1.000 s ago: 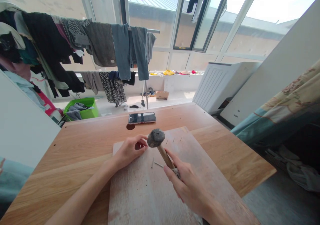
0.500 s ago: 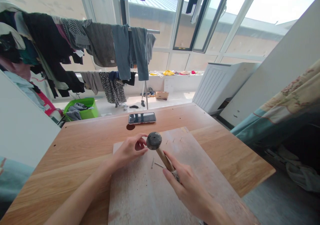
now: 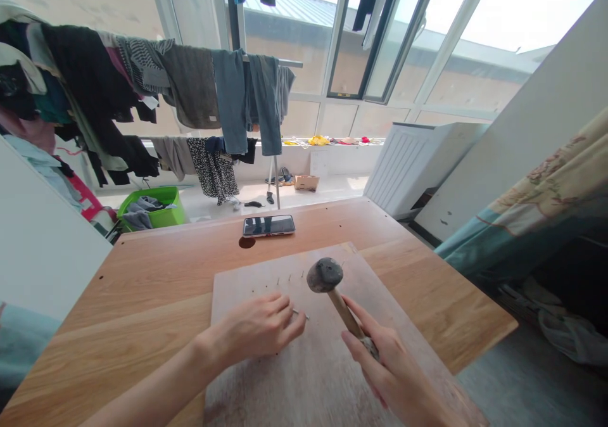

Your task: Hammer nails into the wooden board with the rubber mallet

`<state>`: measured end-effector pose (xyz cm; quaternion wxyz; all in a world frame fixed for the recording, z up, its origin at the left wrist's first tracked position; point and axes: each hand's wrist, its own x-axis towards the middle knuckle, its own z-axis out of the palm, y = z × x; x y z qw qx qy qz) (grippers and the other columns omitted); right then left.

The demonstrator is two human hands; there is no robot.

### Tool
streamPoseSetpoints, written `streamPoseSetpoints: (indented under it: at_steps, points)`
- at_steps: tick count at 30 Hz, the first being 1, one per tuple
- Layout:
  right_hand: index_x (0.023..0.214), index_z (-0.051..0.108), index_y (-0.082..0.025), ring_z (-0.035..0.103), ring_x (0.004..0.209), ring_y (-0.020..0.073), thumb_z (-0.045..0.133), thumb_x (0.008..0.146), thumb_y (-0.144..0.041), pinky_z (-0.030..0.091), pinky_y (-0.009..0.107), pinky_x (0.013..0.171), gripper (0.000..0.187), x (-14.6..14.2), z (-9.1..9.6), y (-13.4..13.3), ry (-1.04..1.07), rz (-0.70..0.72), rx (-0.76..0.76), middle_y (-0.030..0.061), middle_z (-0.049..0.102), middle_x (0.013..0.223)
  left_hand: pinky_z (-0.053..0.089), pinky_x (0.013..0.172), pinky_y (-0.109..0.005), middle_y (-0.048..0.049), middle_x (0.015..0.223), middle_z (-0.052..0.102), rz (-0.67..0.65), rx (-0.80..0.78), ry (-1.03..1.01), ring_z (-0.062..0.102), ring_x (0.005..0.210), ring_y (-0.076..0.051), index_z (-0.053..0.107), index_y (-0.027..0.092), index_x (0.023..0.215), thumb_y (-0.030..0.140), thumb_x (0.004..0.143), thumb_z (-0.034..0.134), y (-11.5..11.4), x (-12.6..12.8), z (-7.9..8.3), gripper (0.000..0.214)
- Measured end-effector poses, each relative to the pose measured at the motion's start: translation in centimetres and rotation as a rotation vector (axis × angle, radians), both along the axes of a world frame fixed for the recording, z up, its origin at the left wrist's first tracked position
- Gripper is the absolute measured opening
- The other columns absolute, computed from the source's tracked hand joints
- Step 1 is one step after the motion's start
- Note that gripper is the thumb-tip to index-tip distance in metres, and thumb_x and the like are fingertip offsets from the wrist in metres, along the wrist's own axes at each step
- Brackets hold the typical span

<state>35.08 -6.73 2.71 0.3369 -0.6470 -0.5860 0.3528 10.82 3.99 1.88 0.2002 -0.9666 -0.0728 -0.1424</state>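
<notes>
My right hand grips the wooden handle of a hammer, its dark round head raised above a pale worn board. My left hand lies low on the board with its fingers curled together over loose nails; whether it holds one I cannot make out. A short row of small nails stands in the board just beyond the left hand.
The board lies on a wooden table with a round hole near its far edge. A phone lies flat there. Beyond are a drying rack with clothes, a green basket and a white panel.
My left hand has dropped back from the standing nail toward the loose nails nearer me. The hammer and right hand have shifted to the right.
</notes>
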Motion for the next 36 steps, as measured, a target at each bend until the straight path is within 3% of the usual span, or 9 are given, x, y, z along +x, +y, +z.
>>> streamPoseSetpoints:
  at_steps: [2,5,11,14,16,27,32,36]
  points:
    - [0.149,0.056,-0.017,0.058,0.044,0.0157,0.051,0.097,-0.058,0.047,0.022,0.038,0.067,0.0,-0.1,0.0,0.0,0.009,-0.012,0.0006,0.063,0.061,0.05,0.062,-0.032,-0.0037,0.072,0.064,-0.005,-0.006,-0.003,0.061,0.068,-0.019,0.064,0.012,0.109,0.011,0.1,0.052,0.1,-0.1,0.4,0.014]
    - [0.149,0.055,-0.015,0.053,0.042,0.0133,0.051,0.098,-0.057,0.044,0.021,0.037,0.066,-0.2,-0.2,0.0,0.007,0.016,-0.012,-0.0013,0.059,0.059,0.05,0.068,-0.032,-0.0038,0.077,0.065,0.029,-0.144,-0.046,0.061,0.072,-0.019,0.063,0.016,0.107,0.01,0.101,0.048,0.5,-1.1,0.6,0.017]
    - [0.152,0.052,-0.015,0.044,0.037,0.0114,0.045,0.1,-0.057,0.043,0.022,0.039,0.067,-0.8,-0.5,0.2,0.04,0.015,-0.024,-0.0063,0.048,0.053,0.054,0.083,-0.032,-0.0037,0.094,0.076,0.434,-0.622,-0.58,0.07,0.088,-0.019,0.067,0.022,0.098,0.017,0.097,0.054,1.8,-3.7,-1.4,0.014]
    - [0.152,0.052,-0.017,0.05,0.041,0.0136,0.046,0.099,-0.06,0.049,0.024,0.045,0.069,-1.1,-0.6,0.3,0.03,0.026,-0.036,-0.0046,0.053,0.055,0.056,0.08,-0.031,-0.0014,0.093,0.077,0.572,-0.822,-0.674,0.072,0.083,-0.019,0.068,0.022,0.093,0.024,0.093,0.059,2.4,-4.1,-2.0,0.01]
    - [0.152,0.053,-0.017,0.055,0.045,0.0153,0.048,0.098,-0.06,0.053,0.026,0.048,0.069,-1.3,-0.7,0.4,0.03,0.025,-0.034,-0.0025,0.058,0.058,0.055,0.079,-0.03,-0.0006,0.091,0.077,0.589,-0.898,-0.684,0.071,0.081,-0.019,0.069,0.022,0.092,0.024,0.09,0.06,2.5,-4.1,-2.1,0.01]
    - [0.151,0.053,-0.021,0.06,0.049,0.0147,0.051,0.099,-0.052,0.053,0.024,0.049,0.061,-2.4,-0.1,1.4,0.019,0.123,-0.028,-0.0014,0.063,0.065,0.053,0.083,-0.029,0.0005,0.092,0.076,0.536,-0.925,-0.657,0.071,0.085,-0.018,0.068,0.022,0.092,0.017,0.089,0.061,2.7,-4.0,-2.3,0.01]
    - [0.152,0.051,-0.02,0.054,0.043,0.0124,0.05,0.102,-0.044,0.049,0.023,0.046,0.056,-3.6,0.4,2.3,0.017,0.175,-0.044,-0.0045,0.058,0.057,0.054,0.082,-0.028,0.0003,0.091,0.076,0.525,-0.927,-0.67,0.071,0.083,-0.017,0.069,0.022,0.093,0.016,0.089,0.062,2.9,-3.9,-2.5,0.01]
    - [0.153,0.048,-0.019,0.062,0.053,0.0152,0.047,0.103,-0.037,0.055,0.027,0.058,0.053,-4.8,0.8,3.1,-0.011,0.221,-0.026,-0.0028,0.063,0.064,0.055,0.082,-0.027,0.0016,0.089,0.077,0.517,-0.924,-0.715,0.072,0.081,-0.016,0.069,0.022,0.105,0.013,0.086,0.064,3.1,-3.8,-2.6,0.021]
